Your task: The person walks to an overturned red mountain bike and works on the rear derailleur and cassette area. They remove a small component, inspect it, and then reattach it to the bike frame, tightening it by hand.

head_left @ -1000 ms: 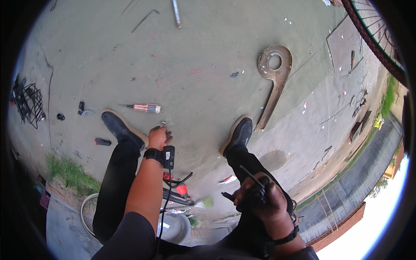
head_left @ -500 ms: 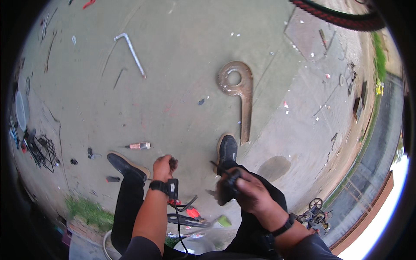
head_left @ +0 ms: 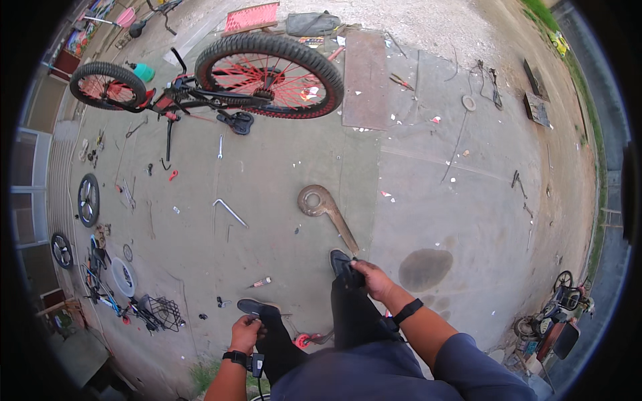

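Note:
My right hand [head_left: 376, 279] is closed round a small black part [head_left: 353, 275], its exact kind unclear, held in front of my right leg. My left hand [head_left: 247, 332] hangs lower, beside my left leg, with the fingers curled together; what they hold, if anything, is too small to make out. Just beyond my right shoe lies a brown metal chain guard [head_left: 340, 224] with a round end. A screwdriver [head_left: 261, 283] rests on the ground past my left shoe, and an L-shaped bar [head_left: 231, 213] lies farther off.
Ahead to the left, a bicycle [head_left: 175, 100] stands upside down with red-spoked wheels. A wrench [head_left: 221, 146] and pliers [head_left: 402, 82] lie on the ground. Loose wheels [head_left: 88, 200], a white basin [head_left: 124, 277] and a wire basket [head_left: 165, 313] are at left; a motorbike [head_left: 552, 314] is at right.
The view has risen and tilted forward, bringing the upside-down bicycle into sight. Both hands now appear smaller and lower in relation to the ground; the right still grips the black part.

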The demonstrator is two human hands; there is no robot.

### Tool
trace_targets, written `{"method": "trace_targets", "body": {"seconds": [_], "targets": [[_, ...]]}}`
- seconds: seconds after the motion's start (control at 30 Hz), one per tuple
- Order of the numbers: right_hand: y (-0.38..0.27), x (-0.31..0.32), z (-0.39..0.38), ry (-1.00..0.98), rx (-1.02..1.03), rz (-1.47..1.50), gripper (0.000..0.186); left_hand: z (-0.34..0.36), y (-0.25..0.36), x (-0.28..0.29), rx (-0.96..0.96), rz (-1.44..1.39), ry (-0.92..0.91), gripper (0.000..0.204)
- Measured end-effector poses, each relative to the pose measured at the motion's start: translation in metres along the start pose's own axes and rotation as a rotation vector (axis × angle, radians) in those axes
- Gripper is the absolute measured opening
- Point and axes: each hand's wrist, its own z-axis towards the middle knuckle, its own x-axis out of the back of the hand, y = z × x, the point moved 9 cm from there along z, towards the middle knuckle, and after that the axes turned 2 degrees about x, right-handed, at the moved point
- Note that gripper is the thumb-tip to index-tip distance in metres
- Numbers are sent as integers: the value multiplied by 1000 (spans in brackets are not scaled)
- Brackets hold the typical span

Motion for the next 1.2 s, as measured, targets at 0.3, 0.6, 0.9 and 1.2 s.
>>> {"method": "trace_targets", "body": {"seconds": [0.3,0.6,0.9,1.2], "targets": [[-90,277,-185,523,240,133,28,-93,155,-61,-236,135,-43,24],[-157,288,-236,564,254,274,32,-83,264,-143,-287,279,-138,30],[-352,252,-182,470,268,133,29,-63,354,-211,-171,254,-143,31],[-549,224,-132,370,302,52,30,-78,473,-276,-165,149,-89,22]]}}
